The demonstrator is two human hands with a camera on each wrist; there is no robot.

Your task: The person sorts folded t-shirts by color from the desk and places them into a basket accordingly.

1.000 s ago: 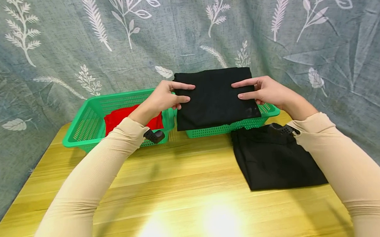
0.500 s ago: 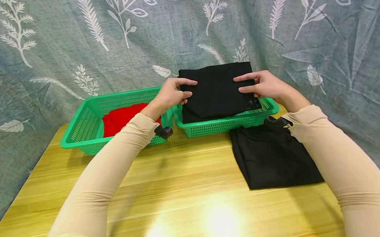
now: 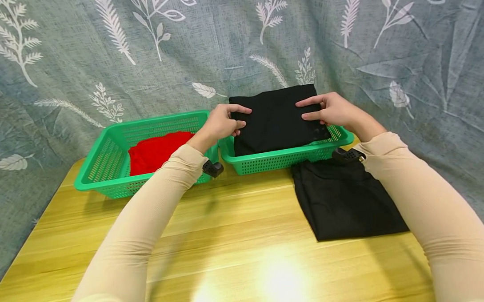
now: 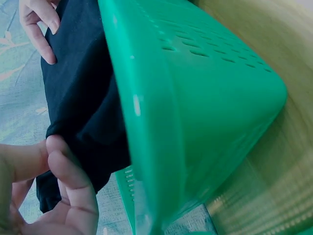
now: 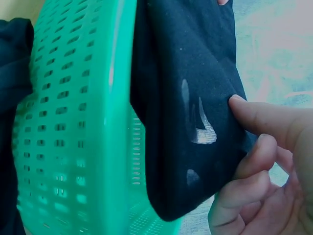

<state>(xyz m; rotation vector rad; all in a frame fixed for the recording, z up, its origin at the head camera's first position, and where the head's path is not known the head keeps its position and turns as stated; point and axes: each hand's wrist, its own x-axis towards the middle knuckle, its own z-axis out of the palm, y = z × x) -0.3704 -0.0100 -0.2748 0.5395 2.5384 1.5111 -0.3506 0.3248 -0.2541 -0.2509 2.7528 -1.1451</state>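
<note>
A folded black garment (image 3: 277, 118) spans both hands at the right green basket (image 3: 282, 157). Its near edge lies behind the basket's front rim, while its far edge stands higher against the curtain. My left hand (image 3: 221, 121) grips the garment's left side, thumb and index finger on top and other fingers curled beneath. On the opposite side, my right hand (image 3: 336, 110) holds it in the same way. The right wrist view shows a shiny grey mark (image 5: 204, 136) on the cloth near the right thumb. The cloth's corner hangs inside the rim there.
Left of it, another green basket (image 3: 103, 184) contains a red folded cloth (image 3: 158, 149). A second folded black garment (image 3: 348, 205) lies on the wooden table (image 3: 244, 222) at the right, partly under the right forearm. A patterned curtain (image 3: 206, 45) hangs close behind the baskets.
Both hands have moved the black garment down into the right basket; its near edge went from hanging in front of the rim to behind it. The left hand shifted slightly right.
</note>
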